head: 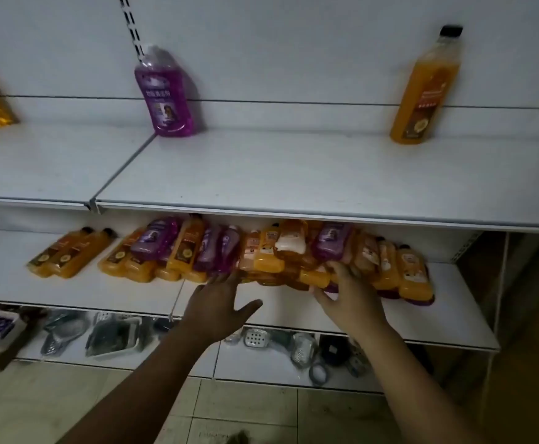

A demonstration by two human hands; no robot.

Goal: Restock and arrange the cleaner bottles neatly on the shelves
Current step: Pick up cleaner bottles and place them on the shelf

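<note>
Head view: a heap of orange and purple cleaner bottles (261,251) lies jumbled on the middle shelf (437,322). The left hand (220,302), fingers spread straight, reaches the heap's front. The right hand (351,296) curls round an orange bottle (314,278). This looks like the picking-up step; next the bottle needs lifting and standing upright on the upper shelf (293,174)

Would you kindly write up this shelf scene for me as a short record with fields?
upper shelf: purple bottle and tall orange bottle, both upright at the back, far apart
middle shelf: jumbled pile of orange and purple bottles lying down; two orange bottles lying apart to its left
left hand: fingers straight, at the pile's front edge
right hand: on the pile's right front; grip unclear
bottom shelf: assorted small wares, blurred
</note>
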